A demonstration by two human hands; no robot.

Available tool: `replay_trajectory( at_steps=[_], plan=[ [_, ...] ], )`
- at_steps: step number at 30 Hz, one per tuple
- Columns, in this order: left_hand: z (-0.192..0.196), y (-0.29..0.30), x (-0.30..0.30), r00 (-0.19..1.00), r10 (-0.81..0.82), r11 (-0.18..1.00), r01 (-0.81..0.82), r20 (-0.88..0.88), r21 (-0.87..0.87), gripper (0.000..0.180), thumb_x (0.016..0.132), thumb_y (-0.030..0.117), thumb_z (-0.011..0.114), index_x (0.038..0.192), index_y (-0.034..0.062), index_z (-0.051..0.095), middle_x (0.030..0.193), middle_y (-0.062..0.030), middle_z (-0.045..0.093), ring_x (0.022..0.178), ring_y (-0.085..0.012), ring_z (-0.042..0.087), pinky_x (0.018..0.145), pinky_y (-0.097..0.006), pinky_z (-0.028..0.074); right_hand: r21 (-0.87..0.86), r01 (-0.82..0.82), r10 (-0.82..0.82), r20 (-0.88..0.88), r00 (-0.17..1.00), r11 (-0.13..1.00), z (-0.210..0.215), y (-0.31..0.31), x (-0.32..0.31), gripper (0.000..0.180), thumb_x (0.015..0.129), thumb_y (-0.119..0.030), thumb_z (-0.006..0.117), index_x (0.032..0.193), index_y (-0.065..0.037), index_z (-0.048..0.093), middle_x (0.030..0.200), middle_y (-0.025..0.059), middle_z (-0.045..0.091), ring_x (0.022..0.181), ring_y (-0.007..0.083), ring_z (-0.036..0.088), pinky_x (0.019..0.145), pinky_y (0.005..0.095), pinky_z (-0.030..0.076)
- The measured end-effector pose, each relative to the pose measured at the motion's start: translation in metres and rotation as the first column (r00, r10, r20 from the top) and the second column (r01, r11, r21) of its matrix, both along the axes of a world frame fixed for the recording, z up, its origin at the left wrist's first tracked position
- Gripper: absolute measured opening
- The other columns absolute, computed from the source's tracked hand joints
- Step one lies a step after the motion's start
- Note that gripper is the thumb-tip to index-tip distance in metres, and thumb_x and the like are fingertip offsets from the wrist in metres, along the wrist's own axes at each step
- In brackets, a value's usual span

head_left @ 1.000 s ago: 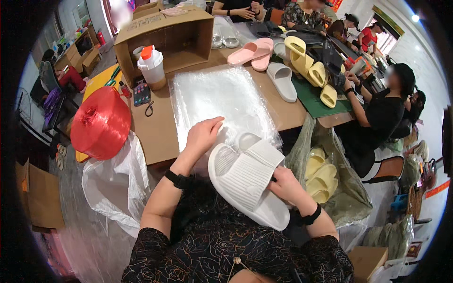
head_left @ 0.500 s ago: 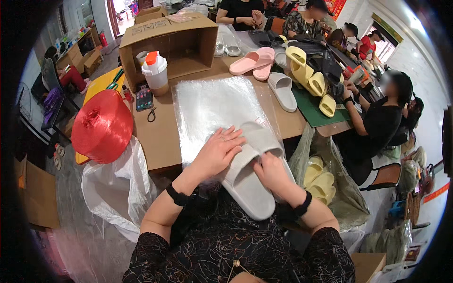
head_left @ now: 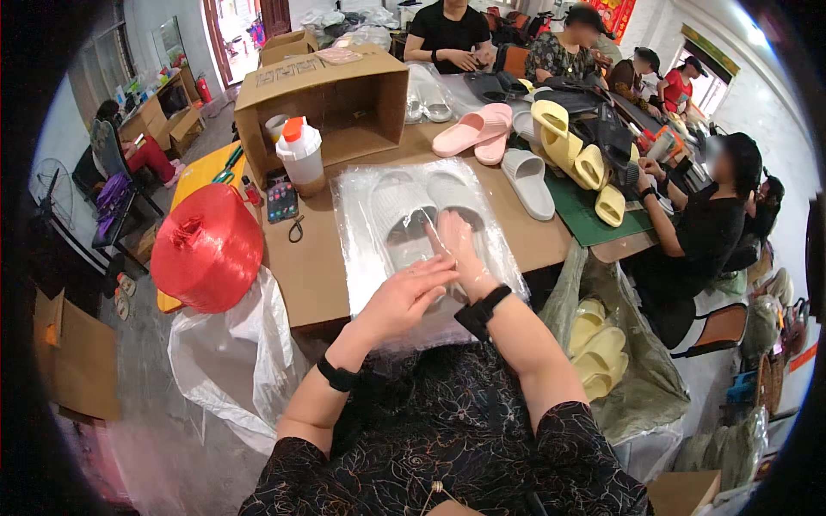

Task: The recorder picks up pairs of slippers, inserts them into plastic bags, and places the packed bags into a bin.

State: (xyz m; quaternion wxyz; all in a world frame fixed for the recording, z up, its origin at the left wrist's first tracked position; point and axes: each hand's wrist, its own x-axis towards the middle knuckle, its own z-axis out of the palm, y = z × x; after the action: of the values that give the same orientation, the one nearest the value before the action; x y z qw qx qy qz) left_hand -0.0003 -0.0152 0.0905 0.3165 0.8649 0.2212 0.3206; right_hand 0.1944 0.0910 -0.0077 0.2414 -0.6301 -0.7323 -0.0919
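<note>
A pair of light grey slide slippers (head_left: 400,199) lies side by side under the film of a clear plastic bag (head_left: 357,258), toes pointing away from me. My right hand (head_left: 456,245) reaches into the bag and grips the slippers where their straps meet; film partly covers its fingers. Over the bag's near end rests my left hand (head_left: 404,297), palm down with fingers stretched out, its fingertips close to my right wrist. The heel parts of the slippers are partly hidden by my hands.
Left of the bag are a phone (head_left: 282,199), a shaker bottle (head_left: 301,159), an open cardboard box (head_left: 323,107) and a red twine roll (head_left: 206,249). Pink slippers (head_left: 473,129), a grey slipper (head_left: 528,185) and yellow slippers (head_left: 559,146) lie right. A co-worker (head_left: 710,215) sits there.
The grey slippers have moved forward, away from my body, into the plastic bag, with my right hand following. My left hand has come off them onto the bag's near end.
</note>
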Motion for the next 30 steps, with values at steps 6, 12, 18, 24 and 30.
replay_trajectory(
  at_steps=[6, 12, 18, 24, 30],
  plan=[
    [-0.009, 0.006, -0.025, 0.995, 0.097, 0.995, -0.097, -0.037, 0.002, 0.034, 0.096, 0.01, 0.055, 0.128, 0.0089, 0.064, 0.14, -0.0119, 0.057, 0.137, -0.0321, 0.047, 0.116, -0.044, 0.033, -0.082, 0.08, -0.101, -0.302, 0.948, 0.993, 0.014, 0.028, -0.016, 0.037, 0.09, -0.034, 0.065, 0.095, 0.003, 0.062, 0.096, 0.0262, 0.064, 0.087, 0.0461, 0.066, 0.077, 0.0522, 0.053],
    [-0.021, -0.011, -0.039, 0.909, 0.416, 0.894, -0.405, -0.021, 0.19, 0.047, 0.089, 0.011, 0.064, 0.135, 0.0148, 0.059, 0.147, -0.0118, 0.05, 0.135, -0.0341, 0.048, 0.113, -0.045, 0.037, -0.036, 0.104, -0.109, -0.425, 0.899, 0.994, 0.029, -0.02, -0.017, 0.056, 0.088, -0.033, 0.07, 0.127, 0.002, 0.05, 0.115, 0.0255, 0.054, 0.105, 0.0461, 0.055, 0.088, 0.0522, 0.048],
    [-0.054, -0.007, -0.076, 0.746, 0.641, 0.767, -0.63, -0.18, 0.118, 0.055, 0.081, 0.002, 0.061, 0.135, 0.0135, 0.058, 0.126, -0.017, 0.058, 0.095, -0.0302, 0.065, 0.083, -0.04, 0.052, 0.005, -0.11, 0.105, -0.351, 0.93, 0.994, 0.039, -0.143, 0.013, 0.052, 0.087, -0.023, 0.071, 0.129, 0.002, 0.055, 0.12, 0.0224, 0.055, 0.107, 0.0396, 0.055, 0.093, 0.0479, 0.047],
    [-0.032, -0.016, -0.088, 0.801, 0.578, 0.779, -0.598, -0.152, -0.187, 0.048, 0.083, 0.005, 0.063, 0.131, 0.009, 0.06, 0.112, -0.0125, 0.062, 0.079, -0.0203, 0.062, 0.072, -0.031, 0.051, -0.07, -0.465, 0.259, -0.754, 0.604, 0.883, 0.064, -0.219, 0.064, 0.019, 0.087, -0.002, 0.068, 0.105, -0.002, 0.07, 0.095, 0.0079, 0.069, 0.084, 0.0135, 0.065, 0.069, 0.0254, 0.051],
    [-0.044, -0.02, -0.123, 0.893, 0.45, 0.879, -0.443, -0.002, 0.179, 0.051, 0.078, -0.004, 0.061, 0.128, 0.0049, 0.061, 0.139, -0.0121, 0.055, 0.124, -0.0322, 0.054, 0.097, -0.039, 0.048, 0.101, -0.072, 0.117, -0.585, 0.802, 0.992, 0.044, -0.223, 0.104, 0.036, 0.083, 0.005, 0.063, 0.117, -0.008, 0.066, 0.115, 0.0077, 0.065, 0.086, 0.0159, 0.063, 0.068, 0.0269, 0.05]
  ],
)
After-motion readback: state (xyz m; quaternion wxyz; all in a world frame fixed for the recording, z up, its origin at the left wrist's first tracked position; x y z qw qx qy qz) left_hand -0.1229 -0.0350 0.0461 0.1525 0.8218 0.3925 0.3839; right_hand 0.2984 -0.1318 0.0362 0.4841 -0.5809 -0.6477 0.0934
